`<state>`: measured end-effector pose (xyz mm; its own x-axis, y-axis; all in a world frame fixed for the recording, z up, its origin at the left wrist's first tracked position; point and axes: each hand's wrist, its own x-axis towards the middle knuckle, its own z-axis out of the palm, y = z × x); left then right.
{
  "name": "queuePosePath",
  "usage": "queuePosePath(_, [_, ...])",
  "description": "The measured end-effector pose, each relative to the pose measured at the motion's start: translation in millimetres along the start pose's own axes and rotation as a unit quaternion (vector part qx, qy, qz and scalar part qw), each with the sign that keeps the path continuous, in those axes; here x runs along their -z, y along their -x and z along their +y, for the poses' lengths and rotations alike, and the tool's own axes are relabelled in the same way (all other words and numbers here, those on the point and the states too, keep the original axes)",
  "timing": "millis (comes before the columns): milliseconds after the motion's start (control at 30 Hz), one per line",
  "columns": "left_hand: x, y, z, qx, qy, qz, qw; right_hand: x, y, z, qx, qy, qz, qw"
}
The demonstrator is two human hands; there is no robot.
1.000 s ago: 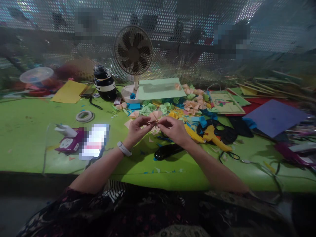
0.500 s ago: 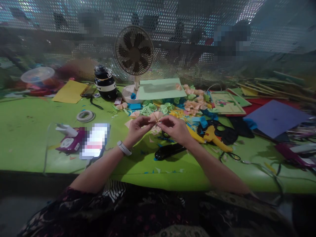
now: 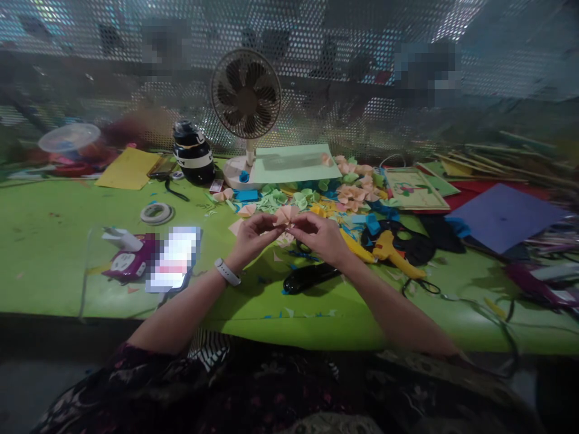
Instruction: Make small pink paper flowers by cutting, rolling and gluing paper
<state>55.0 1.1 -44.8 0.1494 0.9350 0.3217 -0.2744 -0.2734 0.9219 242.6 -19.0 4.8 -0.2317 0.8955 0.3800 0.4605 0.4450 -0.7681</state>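
Observation:
A folded peach paper flower (image 3: 286, 214) is pinched between my two hands in the middle of the table. My left hand (image 3: 256, 239), with a white band at the wrist, grips its left side between thumb and fingers. On the opposite side, my right hand (image 3: 319, 237) closes thumb and fingers on the flower's lower edge. Fingertips partly cover the base of the flower. Just below my right hand lies a long, shiny black object (image 3: 311, 278), its kind unclear. Beyond the hands spread peach paper flowers (image 3: 357, 193) and green paper pieces (image 3: 275, 198).
A yellow glue gun (image 3: 398, 256) lies right of my right arm. On the left are a phone (image 3: 174, 259), a purple device (image 3: 129, 259) and a tape roll (image 3: 156, 213). Behind stand a black bottle (image 3: 193, 154) and a fan (image 3: 246, 93). Purple paper (image 3: 509, 217) lies at right.
The peach paper flower has tilted slightly and sits a little lower between my fingers. Both hands stay in nearly the same place.

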Motion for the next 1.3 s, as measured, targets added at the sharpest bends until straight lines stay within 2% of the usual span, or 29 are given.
queuePosePath(533, [-2.0,1,2,-0.010,-0.010,0.010,1.000,1,1,-4,0.003,-0.011,0.010,1.000])
queuePosePath(800, [-4.5,2,5,-0.023,-0.028,0.007,0.999,0,3,-9,-0.019,-0.043,0.042,0.998])
queuePosePath(967, [-4.7,3,3,-0.011,-0.036,-0.010,0.999,-4,7,-10,0.002,-0.022,0.070,0.997])
queuePosePath(1300, [-4.4,5,-5,-0.110,-0.157,-0.025,0.981,-5,8,-9,0.032,0.044,0.114,0.992])
